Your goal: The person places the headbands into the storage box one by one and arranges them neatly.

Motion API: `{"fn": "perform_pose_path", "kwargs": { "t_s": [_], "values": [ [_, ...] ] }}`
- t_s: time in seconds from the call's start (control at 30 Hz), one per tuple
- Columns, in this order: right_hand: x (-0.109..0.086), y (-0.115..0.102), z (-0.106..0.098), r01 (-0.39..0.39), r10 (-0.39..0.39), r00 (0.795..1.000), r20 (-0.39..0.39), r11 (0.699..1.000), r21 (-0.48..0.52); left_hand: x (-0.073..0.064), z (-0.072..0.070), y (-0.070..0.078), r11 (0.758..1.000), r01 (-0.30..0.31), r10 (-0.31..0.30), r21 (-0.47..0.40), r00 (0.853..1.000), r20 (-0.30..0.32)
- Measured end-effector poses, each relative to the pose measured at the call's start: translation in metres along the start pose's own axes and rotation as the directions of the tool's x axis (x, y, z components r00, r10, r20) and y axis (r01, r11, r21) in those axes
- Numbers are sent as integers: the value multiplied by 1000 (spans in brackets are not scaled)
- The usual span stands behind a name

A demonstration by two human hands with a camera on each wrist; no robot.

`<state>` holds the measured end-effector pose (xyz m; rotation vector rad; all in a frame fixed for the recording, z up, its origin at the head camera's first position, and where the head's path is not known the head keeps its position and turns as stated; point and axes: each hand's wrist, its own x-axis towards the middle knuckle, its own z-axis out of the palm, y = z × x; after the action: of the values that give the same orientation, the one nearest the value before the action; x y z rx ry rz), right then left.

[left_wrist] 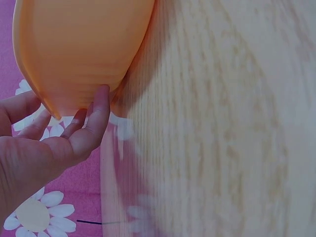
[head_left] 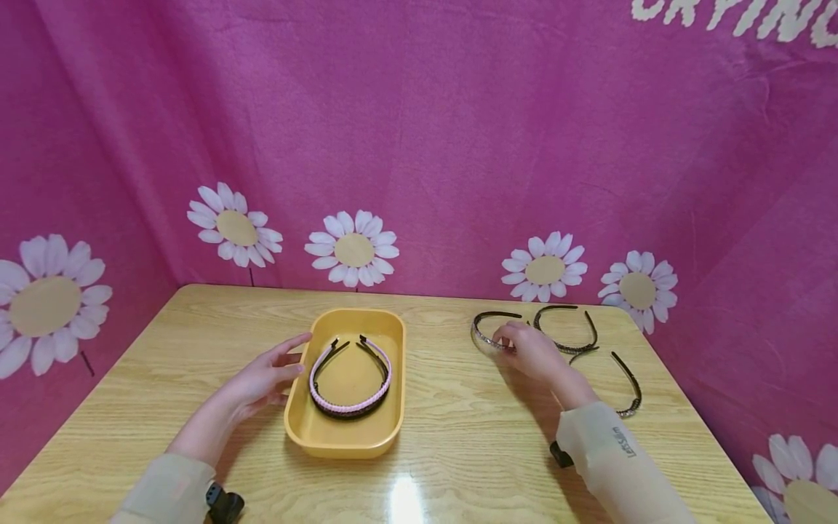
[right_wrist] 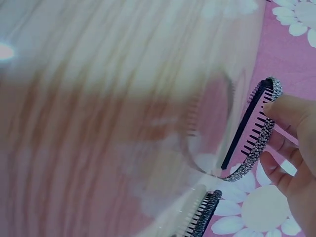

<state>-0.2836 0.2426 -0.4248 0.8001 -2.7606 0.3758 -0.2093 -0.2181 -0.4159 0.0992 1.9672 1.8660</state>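
My left hand [head_left: 262,380] lies along the left side of a yellow plastic tub [head_left: 345,445], its fingertips touching the outer wall [left_wrist: 81,54]. Inside the tub, a pink braided headband [head_left: 350,409] lies over a dark headband [head_left: 366,415]. On the right, my right hand [head_left: 533,355] pinches a headband covered in silvery glitter [right_wrist: 254,155] between thumb and fingers. Comb-like teeth line the band's inner side, and its dark end points away from the fingers. In the head view the hand hides part of this band.
Beside the right hand lie more dark headbands, one behind it [head_left: 594,331] and one near the right forearm [head_left: 635,386], partly covered by the sleeve. A toothed headband [right_wrist: 207,210] shows low in the right wrist view. Pink daisy-print cloth [head_left: 445,145] surrounds the wooden table [head_left: 458,451].
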Motion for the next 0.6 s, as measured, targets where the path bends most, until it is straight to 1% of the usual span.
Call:
{"fn": "perform_pose_path", "kwargs": {
  "t_s": [0.3,0.6],
  "values": [
    [2,-4,-15,37,-37,998,-47,999,0,0,1,2,1000,0,0,-7,1000,-2],
    [5,-11,-30,21,-21,999,-27,1000,-4,-1,0,1,1000,-11,11,-8,1000,8]
  ]
}}
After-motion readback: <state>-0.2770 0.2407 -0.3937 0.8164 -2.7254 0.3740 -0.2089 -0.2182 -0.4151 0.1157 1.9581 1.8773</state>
